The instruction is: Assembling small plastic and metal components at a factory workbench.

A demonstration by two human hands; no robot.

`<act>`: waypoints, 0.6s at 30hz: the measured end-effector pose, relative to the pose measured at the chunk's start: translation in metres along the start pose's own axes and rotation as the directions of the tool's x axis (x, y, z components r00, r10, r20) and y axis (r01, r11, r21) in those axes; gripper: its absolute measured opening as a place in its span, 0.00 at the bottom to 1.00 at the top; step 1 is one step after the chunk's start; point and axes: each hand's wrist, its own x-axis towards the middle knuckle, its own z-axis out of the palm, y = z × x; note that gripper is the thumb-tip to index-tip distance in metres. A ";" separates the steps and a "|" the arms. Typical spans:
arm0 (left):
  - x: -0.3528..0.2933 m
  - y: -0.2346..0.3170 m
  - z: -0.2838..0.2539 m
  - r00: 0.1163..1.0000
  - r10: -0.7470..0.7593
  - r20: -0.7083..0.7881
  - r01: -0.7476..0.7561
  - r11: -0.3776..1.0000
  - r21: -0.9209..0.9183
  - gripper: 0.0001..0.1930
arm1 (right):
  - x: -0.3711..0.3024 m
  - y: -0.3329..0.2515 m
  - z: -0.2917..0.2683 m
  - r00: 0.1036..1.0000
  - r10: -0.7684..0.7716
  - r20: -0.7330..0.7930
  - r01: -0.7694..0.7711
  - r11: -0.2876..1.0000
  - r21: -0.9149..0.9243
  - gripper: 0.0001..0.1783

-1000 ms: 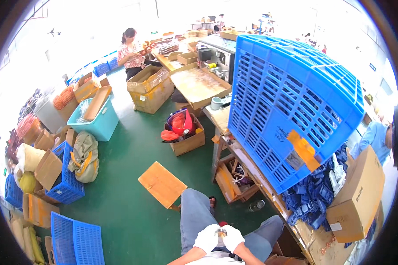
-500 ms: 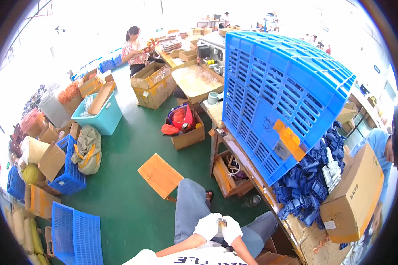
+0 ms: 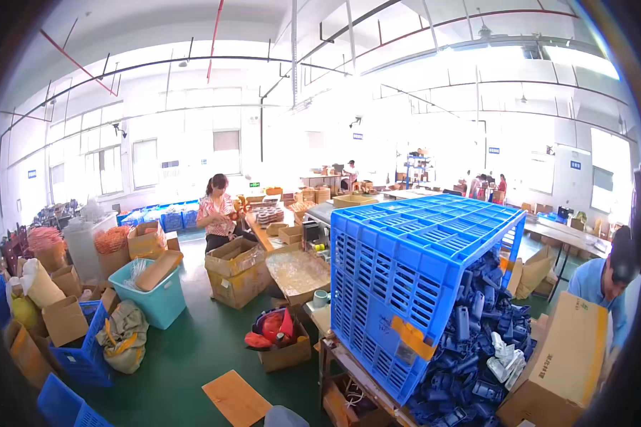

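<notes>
Neither of my hands shows now; only my grey-clad knee [image 3: 285, 417] comes in at the lower edge. A large blue plastic crate [image 3: 384, 285] lies tipped on its side on the workbench to my right. Dark blue plastic parts [image 3: 470, 349] spill from its open side in a heap. Several pale silvery pieces [image 3: 506, 361] lie on that heap. A cardboard box [image 3: 559, 363] leans at the heap's right.
A wooden stool top [image 3: 236, 398] stands low ahead of me. Beyond are a carton with red cloth [image 3: 281, 345], a turquoise tub [image 3: 153, 302] and cardboard boxes [image 3: 235, 274]. One person [image 3: 217, 213] works ahead, another [image 3: 605, 281] at the right.
The view has tilted up, bringing in ceiling and windows. My white-gloved hands, which were together over my lap around a small object, have left the picture at the bottom.
</notes>
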 end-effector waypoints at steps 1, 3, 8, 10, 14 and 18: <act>0.000 -0.019 0.011 0.999 -0.038 0.019 0.037 0.999 0.018 0.04 | -0.003 -0.003 0.002 1.000 -0.007 -0.017 0.007 1.000 -0.004 0.23; -0.007 -0.047 0.020 0.987 -0.142 0.073 0.137 0.988 0.069 0.05 | -0.008 -0.012 0.005 0.998 -0.030 -0.054 0.028 0.999 -0.023 0.28; 0.026 -0.050 0.016 0.989 -0.087 0.116 0.090 0.996 -0.020 0.08 | 0.001 0.005 -0.005 0.986 -0.158 0.061 0.169 0.873 -0.457 0.30; 0.023 -0.030 0.016 0.938 -0.232 0.256 0.289 0.933 -0.213 0.14 | -0.006 -0.013 -0.030 0.969 -0.243 -0.044 0.181 0.822 -0.540 0.31; 0.024 0.009 0.015 0.812 -0.288 0.507 0.574 0.550 -0.607 0.17 | -0.012 -0.008 -0.046 0.942 -0.273 -0.196 0.139 0.846 -0.515 0.27; 0.012 0.018 0.012 0.801 -0.301 0.518 0.587 0.563 -0.582 0.18 | -0.018 -0.026 -0.062 0.996 -0.086 -0.009 0.070 0.864 -0.499 0.27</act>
